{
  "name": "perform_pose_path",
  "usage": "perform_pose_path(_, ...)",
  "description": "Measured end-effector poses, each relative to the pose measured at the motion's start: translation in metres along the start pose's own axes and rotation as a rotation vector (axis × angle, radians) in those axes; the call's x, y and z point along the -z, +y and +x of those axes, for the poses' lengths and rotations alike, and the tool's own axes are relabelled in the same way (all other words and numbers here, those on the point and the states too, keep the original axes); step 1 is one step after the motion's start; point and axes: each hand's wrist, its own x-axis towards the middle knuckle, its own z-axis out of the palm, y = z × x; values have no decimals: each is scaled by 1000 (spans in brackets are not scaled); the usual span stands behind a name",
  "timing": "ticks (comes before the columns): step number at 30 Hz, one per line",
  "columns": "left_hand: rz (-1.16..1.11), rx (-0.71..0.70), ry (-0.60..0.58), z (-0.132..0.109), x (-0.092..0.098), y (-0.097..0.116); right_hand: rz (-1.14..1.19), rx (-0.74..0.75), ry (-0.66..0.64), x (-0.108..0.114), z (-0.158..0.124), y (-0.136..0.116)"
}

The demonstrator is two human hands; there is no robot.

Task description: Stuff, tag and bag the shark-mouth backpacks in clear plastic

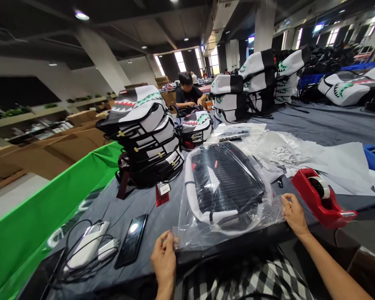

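Left hand and right hand, well apart, pinch the near corners of the clear bag around the backpack on the tabletop; even tension (thin film likely creases) should keep it flat.

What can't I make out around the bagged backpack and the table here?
- Head view: the bagged backpack's underside, hidden by its own upper side.
- Head view: print on the white tag, too small.
- Head view: the rest of the blue object, cut off by the right edge.
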Motion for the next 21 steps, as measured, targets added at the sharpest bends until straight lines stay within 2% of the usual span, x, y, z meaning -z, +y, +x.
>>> perform_pose_path(2,114,-245,181,-8,-6,16,-1,-6,-19,1,1,1)
perform_pose_path(4,196,-622,293,-27,-15,37,-11,-6,-21,1,0,1)
perform_pose_path(5,218,-813,273,-39,-20,49,-16,-4,-18,1,0,0)
perform_pose_path(6,224,-983,199,-51,-26,62,-22,-4,-15,1,0,0)
perform_pose_path(8,245,-1184,-6,-73,-40,84,-26,-11,-12,1,0,-1)
perform_pose_path(10,277,-1199,-151,-84,-53,100,-17,-25,-14,1,0,-2)
perform_pose_path(13,342,-1095,-281,-85,-63,110,7,-32,-23,3,0,-2)
perform_pose_path(17,364,-1015,-419,-77,-64,106,24,-23,-17,4,1,-1)
perform_pose_path(21,289,-1009,-540,-71,-62,97,58,-40,-14,3,0,1)
